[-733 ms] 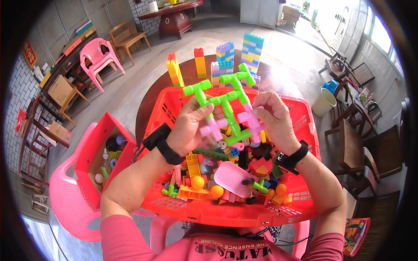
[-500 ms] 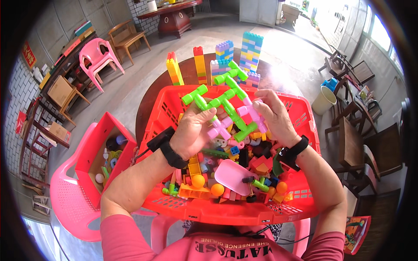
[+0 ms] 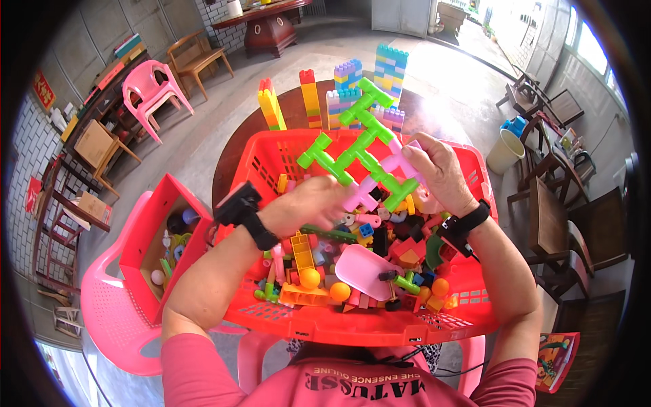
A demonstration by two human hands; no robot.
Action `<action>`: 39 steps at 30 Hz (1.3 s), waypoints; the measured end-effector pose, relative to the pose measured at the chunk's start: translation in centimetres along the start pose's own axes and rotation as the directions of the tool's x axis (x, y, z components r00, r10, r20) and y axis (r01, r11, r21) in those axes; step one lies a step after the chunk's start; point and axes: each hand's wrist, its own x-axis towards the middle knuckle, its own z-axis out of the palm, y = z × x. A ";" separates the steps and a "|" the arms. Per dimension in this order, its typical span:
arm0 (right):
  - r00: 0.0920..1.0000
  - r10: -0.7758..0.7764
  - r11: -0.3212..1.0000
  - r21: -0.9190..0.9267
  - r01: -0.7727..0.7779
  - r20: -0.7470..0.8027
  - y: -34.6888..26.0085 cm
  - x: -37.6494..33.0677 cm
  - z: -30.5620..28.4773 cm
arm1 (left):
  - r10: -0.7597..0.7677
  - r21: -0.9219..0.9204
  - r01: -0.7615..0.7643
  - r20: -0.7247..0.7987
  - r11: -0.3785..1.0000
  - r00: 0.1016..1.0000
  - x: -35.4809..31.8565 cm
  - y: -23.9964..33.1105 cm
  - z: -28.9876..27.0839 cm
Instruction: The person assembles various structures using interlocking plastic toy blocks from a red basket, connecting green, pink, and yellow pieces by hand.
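Harsh daylight glare from the doorway (image 3: pixel 500 32), left fingers (image 3: pixel 332 197) seemingly blurred.

Along the far edge of the round brown tabletop (image 3: pixel 237 136), two slim yellow-and-red block towers (image 3: pixel 310 98) toward the left, then pastel block towers (image 3: pixel 390 74) with blue and purple bricks toward the right. Off the left edge, a pink plastic chair (image 3: pixel 112 319) with an open red box (image 3: pixel 139 258) on its seat. Farther out past the same edge, a pink armchair (image 3: pixel 142 97), a wooden chair (image 3: pixel 196 60) and a dark red pedestal table (image 3: pixel 271 35). Beyond the right edge, a cream bin (image 3: pixel 503 154) and dark wooden chairs (image 3: pixel 549 214).
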 end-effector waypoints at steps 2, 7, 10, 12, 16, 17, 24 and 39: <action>0.997 -0.026 0.999 -0.035 0.028 0.074 -0.1 0.2 -1.0 | 0.039 0.258 -0.071 0.129 0.964 0.991 -0.9 1.6 -0.8; 0.963 -0.113 0.976 -0.152 0.153 0.244 -0.6 0.4 -1.5 | 0.640 0.667 -0.605 0.243 0.436 0.729 -2.8 3.4 1.5; 0.913 -0.214 0.956 -0.116 0.268 0.348 -1.1 -0.1 -0.4 | 0.783 0.771 -0.584 0.191 0.254 0.592 -3.0 3.4 2.7; 0.857 -0.316 0.923 -0.076 0.377 0.407 -1.4 -0.5 0.5 | 0.805 0.831 -0.538 0.220 0.141 0.551 -2.8 3.3 2.6; 0.801 -0.366 0.886 -0.087 0.456 0.474 -1.9 -1.5 2.2 | 0.684 0.820 -0.541 0.286 0.188 0.671 -1.4 1.9 2.1; 0.804 -0.358 0.888 -0.093 0.451 0.475 -1.9 -1.7 2.4 | 0.667 0.825 -0.536 0.298 0.181 0.683 -1.1 1.4 2.2; 0.909 -0.056 0.998 0.028 0.049 0.412 -1.3 -1.2 1.7 | 0.690 0.754 -0.574 0.231 0.318 0.686 0.8 -0.2 1.7; 0.896 0.105 0.873 0.392 -0.291 0.432 -0.5 -0.9 1.6 | 0.677 0.821 -0.408 0.037 0.398 0.735 0.3 0.4 1.5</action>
